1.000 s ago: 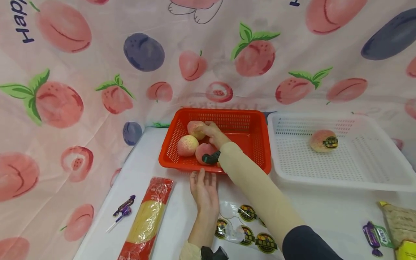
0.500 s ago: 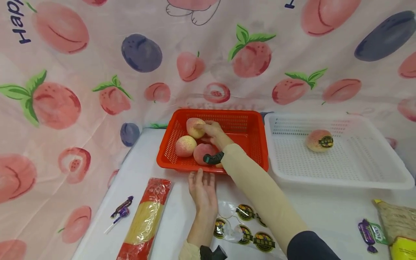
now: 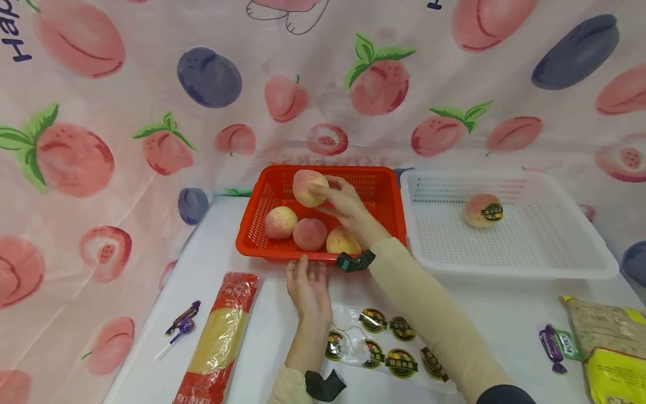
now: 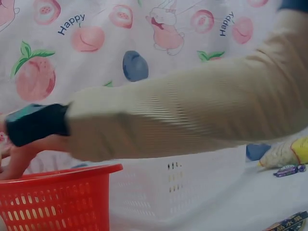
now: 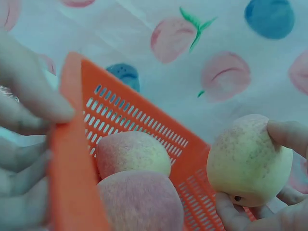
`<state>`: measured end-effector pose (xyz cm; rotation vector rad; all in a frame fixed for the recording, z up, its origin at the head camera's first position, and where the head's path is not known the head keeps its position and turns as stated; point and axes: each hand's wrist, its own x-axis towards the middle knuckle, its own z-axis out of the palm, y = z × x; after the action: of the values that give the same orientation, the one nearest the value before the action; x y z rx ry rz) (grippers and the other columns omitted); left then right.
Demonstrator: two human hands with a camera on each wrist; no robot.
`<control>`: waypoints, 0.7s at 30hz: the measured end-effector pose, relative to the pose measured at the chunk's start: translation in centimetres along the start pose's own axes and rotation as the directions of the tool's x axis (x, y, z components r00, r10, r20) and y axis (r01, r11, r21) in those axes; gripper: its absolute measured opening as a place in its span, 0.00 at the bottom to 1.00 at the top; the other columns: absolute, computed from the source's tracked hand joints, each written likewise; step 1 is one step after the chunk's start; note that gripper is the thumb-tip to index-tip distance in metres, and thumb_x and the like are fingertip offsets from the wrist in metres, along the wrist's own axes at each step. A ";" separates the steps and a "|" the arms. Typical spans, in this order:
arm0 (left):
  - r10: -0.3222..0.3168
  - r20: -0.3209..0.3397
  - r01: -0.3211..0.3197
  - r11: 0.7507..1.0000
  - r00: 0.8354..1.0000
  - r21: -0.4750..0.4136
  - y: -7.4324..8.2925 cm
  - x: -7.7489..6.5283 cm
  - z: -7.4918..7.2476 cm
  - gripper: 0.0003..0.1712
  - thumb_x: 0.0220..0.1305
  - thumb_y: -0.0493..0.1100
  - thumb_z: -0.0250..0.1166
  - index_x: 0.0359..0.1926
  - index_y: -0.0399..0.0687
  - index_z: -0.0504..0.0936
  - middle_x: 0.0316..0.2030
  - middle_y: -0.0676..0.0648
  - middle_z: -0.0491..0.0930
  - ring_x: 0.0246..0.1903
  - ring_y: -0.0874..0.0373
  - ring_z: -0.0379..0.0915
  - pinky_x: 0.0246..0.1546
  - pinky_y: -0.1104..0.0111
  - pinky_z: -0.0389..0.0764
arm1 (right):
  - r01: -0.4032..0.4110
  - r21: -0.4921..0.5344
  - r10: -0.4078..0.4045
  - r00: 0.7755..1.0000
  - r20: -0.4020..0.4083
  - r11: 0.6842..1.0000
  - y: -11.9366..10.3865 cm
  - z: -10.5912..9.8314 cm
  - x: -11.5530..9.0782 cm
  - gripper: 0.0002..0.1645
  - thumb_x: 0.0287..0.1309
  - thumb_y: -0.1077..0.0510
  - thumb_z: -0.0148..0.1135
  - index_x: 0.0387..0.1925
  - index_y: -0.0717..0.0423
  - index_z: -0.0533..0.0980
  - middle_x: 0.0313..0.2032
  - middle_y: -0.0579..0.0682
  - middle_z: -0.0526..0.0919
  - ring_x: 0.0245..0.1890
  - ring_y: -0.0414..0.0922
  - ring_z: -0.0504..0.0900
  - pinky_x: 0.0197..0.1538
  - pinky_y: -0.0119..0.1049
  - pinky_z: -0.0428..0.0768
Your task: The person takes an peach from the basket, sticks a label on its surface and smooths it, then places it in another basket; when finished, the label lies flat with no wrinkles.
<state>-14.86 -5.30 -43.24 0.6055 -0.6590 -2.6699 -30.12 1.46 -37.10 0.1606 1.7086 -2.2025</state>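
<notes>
In the head view my right hand [image 3: 348, 203] holds a yellow-pink peach [image 3: 310, 188], raised above the floor of the red plastic basket [image 3: 244, 247]. The right wrist view shows the thumb and fingers around this peach [image 5: 250, 166]. Three more peaches lie along the basket's front side: one at left [image 3: 280, 223], a redder one [image 3: 310, 234] in the middle and a yellowish one [image 3: 343, 241] at right. My left hand [image 3: 309, 294] grips the basket's front rim, its thumb on the edge and its fingers against the outside.
A white basket [image 3: 510, 273] to the right holds one peach [image 3: 483, 211] with a black-gold sticker. In front lie a sticker sheet [image 3: 373, 359], a noodle packet [image 3: 222, 331], wrapped candies [image 3: 183, 317], more candies [image 3: 553, 348] and a yellow-beige bag [image 3: 605, 331]. A fruit-print cloth hangs behind.
My right hand has closed around the back peach and lifted it up from the basket floor. The front-right peach has come into fuller view. The left hand stays at the rim.
</notes>
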 end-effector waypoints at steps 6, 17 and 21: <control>0.002 -0.024 -0.002 1.000 1.000 -0.004 -0.1 -0.1 -0.1 0.08 0.60 0.37 0.56 0.33 0.50 0.63 0.30 0.51 0.67 0.33 0.59 0.66 0.41 0.66 0.72 | 0.047 -0.041 -0.047 0.999 0.009 0.998 -0.2 -2.5 -3.3 0.37 0.43 0.50 0.68 0.56 0.44 0.63 0.53 0.49 0.68 0.50 0.47 0.72 0.51 0.44 0.75; -0.017 -0.016 0.017 1.000 1.000 -0.004 -0.1 0.0 0.1 0.06 0.61 0.37 0.54 0.34 0.50 0.64 0.34 0.50 0.66 0.36 0.57 0.66 0.44 0.65 0.71 | 0.174 -0.052 -0.168 0.981 0.102 0.983 0.1 -7.2 -9.8 0.38 0.46 0.52 0.65 0.59 0.39 0.61 0.59 0.47 0.60 0.56 0.50 0.66 0.50 0.41 0.75; -0.024 -0.011 0.023 1.000 1.000 -0.013 0.1 0.0 0.3 0.05 0.62 0.36 0.53 0.35 0.50 0.64 0.37 0.48 0.66 0.38 0.56 0.65 0.45 0.64 0.71 | 0.241 -0.056 -0.228 0.957 0.179 0.969 0.4 -9.1 -12.1 0.36 0.53 0.56 0.59 0.62 0.38 0.58 0.62 0.45 0.56 0.59 0.51 0.63 0.50 0.38 0.75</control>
<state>-15.03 -5.27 -42.95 0.6279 -0.6356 -2.6883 -19.79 12.56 -36.32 -0.2582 1.7903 -2.2325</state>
